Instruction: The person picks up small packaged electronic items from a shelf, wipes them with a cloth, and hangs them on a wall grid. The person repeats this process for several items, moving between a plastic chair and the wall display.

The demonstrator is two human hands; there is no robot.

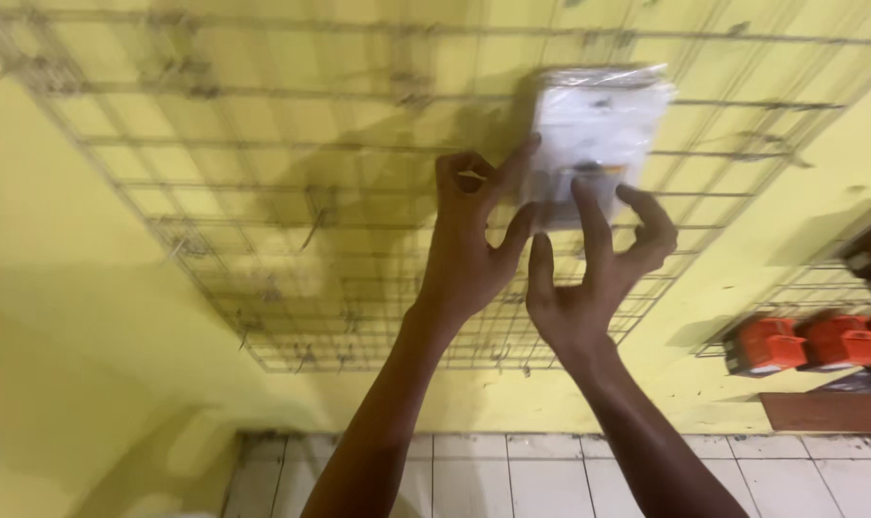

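A white packet in clear plastic wrap (pixel 598 125) sits against a metal wire grid (pixel 262 240) fixed to a yellow wall. My left hand (pixel 469 240) is raised to the packet's lower left edge, thumb and fingers touching it. My right hand (pixel 594 278) reaches up under the packet, fingers spread, with the index finger on its lower front. A small hook or peg shows near my left hand's fingertips. The packet's lower part is hidden behind my fingers.
Orange boxed items (pixel 805 342) hang on a second wire rack at the right. A brown board (pixel 829 411) lies below them. White tiles (pixel 512 475) run along the wall's base. Bare hooks stick out of the grid at the left.
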